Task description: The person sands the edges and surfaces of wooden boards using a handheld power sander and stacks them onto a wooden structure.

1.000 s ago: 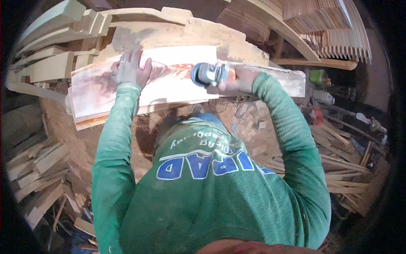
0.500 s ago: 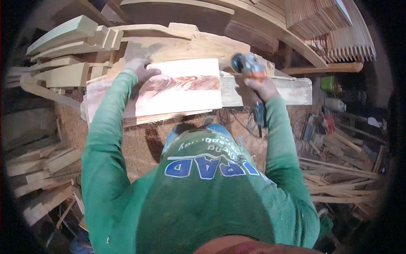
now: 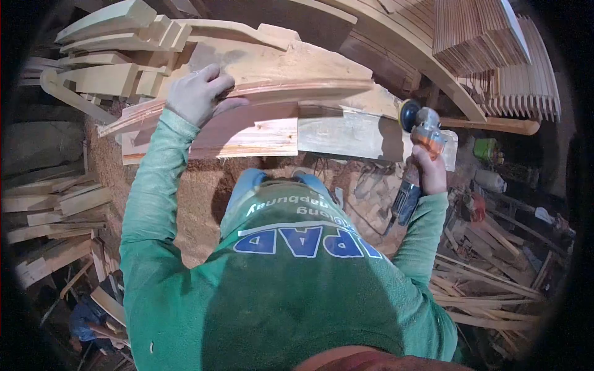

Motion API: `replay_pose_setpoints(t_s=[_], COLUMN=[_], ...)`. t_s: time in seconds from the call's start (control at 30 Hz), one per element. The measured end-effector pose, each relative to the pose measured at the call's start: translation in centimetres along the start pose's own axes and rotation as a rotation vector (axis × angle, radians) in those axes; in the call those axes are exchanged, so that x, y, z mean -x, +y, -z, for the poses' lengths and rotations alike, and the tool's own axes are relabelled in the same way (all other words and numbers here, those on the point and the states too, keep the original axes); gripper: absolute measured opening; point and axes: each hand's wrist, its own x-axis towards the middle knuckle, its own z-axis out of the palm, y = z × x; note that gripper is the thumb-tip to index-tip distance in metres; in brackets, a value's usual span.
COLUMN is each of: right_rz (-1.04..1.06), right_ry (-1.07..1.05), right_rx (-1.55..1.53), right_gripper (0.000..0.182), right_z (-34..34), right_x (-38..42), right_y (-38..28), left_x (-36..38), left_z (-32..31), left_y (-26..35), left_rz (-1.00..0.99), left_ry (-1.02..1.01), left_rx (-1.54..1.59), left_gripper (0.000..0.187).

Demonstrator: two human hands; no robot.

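The person here is wearing a green long-sleeved shirt (image 3: pixel 297 303), white-edged blue letters (image 3: pixel 301 240) crossing it, and apparently blue trousers (image 3: pixel 243 190).

Greyish plank (image 3: pixel 343 133); pinkish board (image 3: pixel 269 133) on top

light strong from above, pooled mid-frame, fading to murk at the sides. grey board (image 3: pixel 337 133) pale and bright, crossed by a dark shadow to the left of the power tool (image 3: pixel 427 130). raised board (image 3: pixel 281 91) shades part of the lower board (image 3: pixel 266 136); its right end smeared by motion. broad shadow down the middle of the green shirt (image 3: pixel 297 309), shoulders lit; lettering legible. person at lower left (image 3: pixel 93 324) dim, soft in detail. scrap wood (image 3: pixel 489 290) at right dull. wide-lens stretch near the rim; round black vignette swallows the corners, grain in the darks.
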Motion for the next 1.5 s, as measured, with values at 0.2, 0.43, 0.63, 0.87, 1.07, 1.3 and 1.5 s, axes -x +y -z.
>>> replay_pose_setpoints(t_s=[0.2, 0.43, 0.63, 0.87, 1.07, 1.3, 1.5], right_rz=[0.060, 0.083, 0.037, 0.026, 0.012, 0.019, 0.087], right_ry=[0.132, 0.113, -0.025, -0.272, -0.341, -0.473, -0.591], right_rx=[-0.013, -0.015, -0.002, 0.113, 0.213, 0.217, 0.224], right_gripper=[0.028, 0.033, 0.040, 0.045, 0.047, 0.048, 0.051], right_z=[-4.4, -14.6, -25.2, -35.1, -40.2, -47.1, -52.4], right_x=[3.8, 10.3, 14.0, 15.2, 14.8, 15.7, 16.3], right_y=[-9.7, -17.0, -19.8, -23.1, -25.0, -27.4, -28.8], left_x=[0.7, 6.1, 17.1, 22.0, 22.1, 22.8, 23.1], left_z=[-0.1, 5.1, 8.6, 1.0, -0.6, -0.5, -0.6], left_y=[-1.4, -9.9, -23.6, -26.8, -27.0, -26.7, -26.2], left_rz=[-0.009, 0.094, 0.369, 0.445, 0.332, 0.227, 0.371], left_ry=[0.004, -0.294, -0.242, 0.035, 0.238, 0.338, 0.205], left_rx=[0.095, 0.151, 0.397, 1.153, 0.749, 0.726, 0.964], left_gripper=[0.051, 0.046, 0.040, 0.045, 0.046, 0.050, 0.042])
